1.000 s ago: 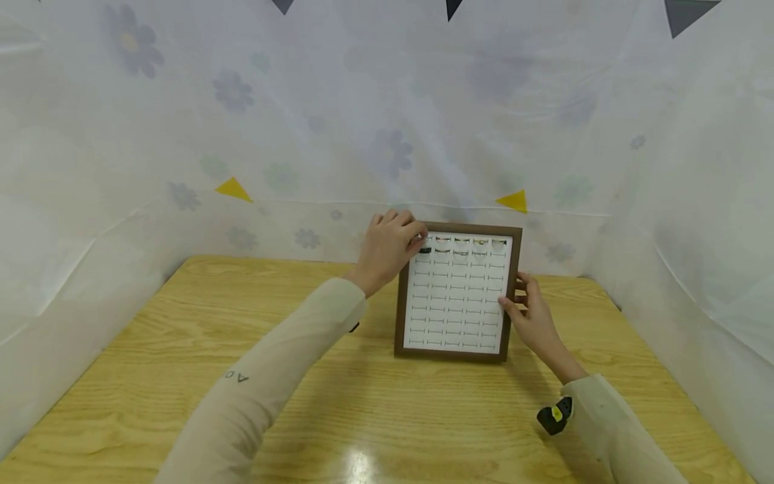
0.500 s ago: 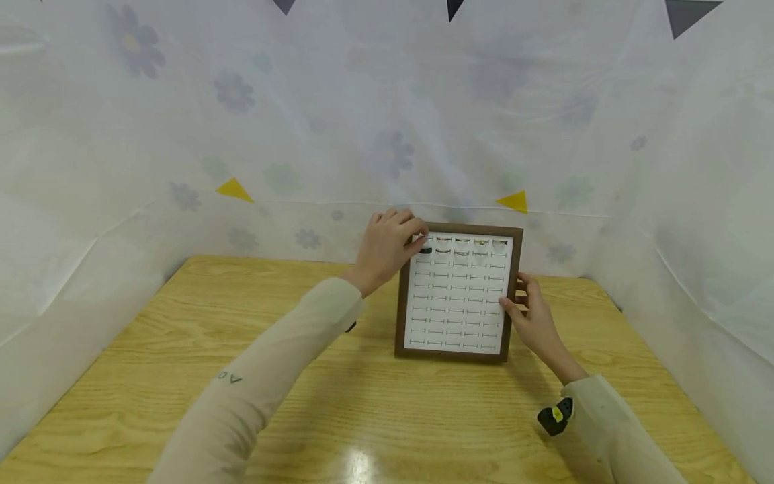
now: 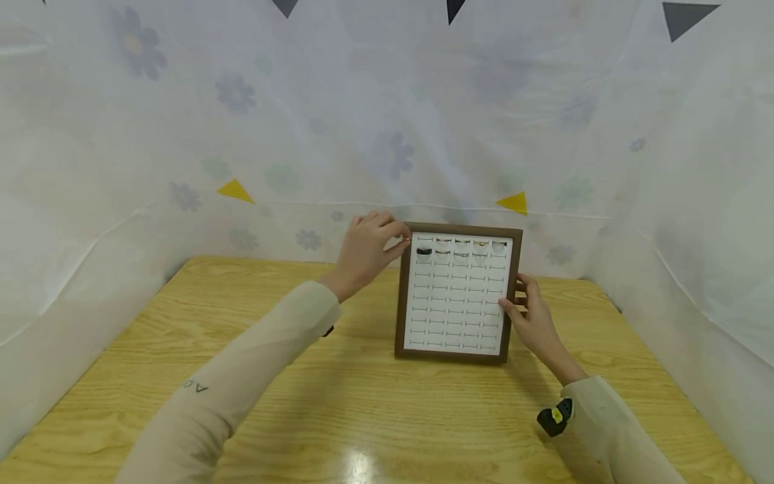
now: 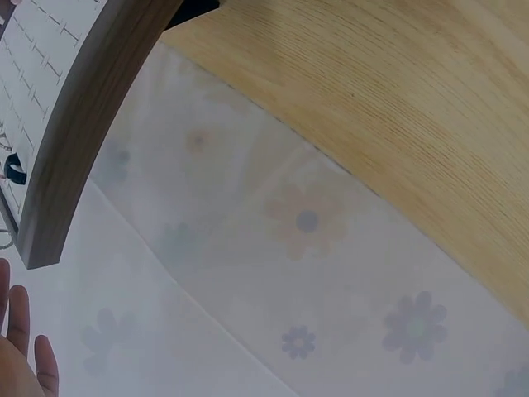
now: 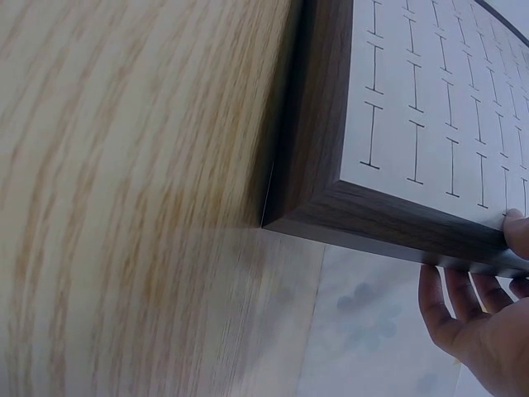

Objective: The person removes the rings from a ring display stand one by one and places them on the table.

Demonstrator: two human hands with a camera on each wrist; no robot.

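Since the earlier frame the left hand [image 3: 365, 250] has been drawn back leftward off the top-left slots of the ring display board [image 3: 455, 296], so that the black ring [image 3: 424, 252] in the second row is now uncovered. The left hand is held just beside the board's far-left corner, its fingers curled and thumb and forefinger pressed together at the frame edge; a small pale ring appears to be pinched there, though it is too small to be told for certain. In the left wrist view only the fingertips [image 4: 18, 347] are seen, below the brown frame corner.

The board is propped upright and tilted back on the wooden surface [image 3: 199, 323], near the far edge, in front of the flowered white curtain [image 3: 242, 121]. A row of rings [image 3: 462, 242] is seated along its top slots; the lower slots are seen as bare lines.

The board's right edge is gripped by the right hand [image 3: 533, 316], thumb on the front and fingers curled behind the frame, as is shown in the right wrist view [image 5: 475, 318].
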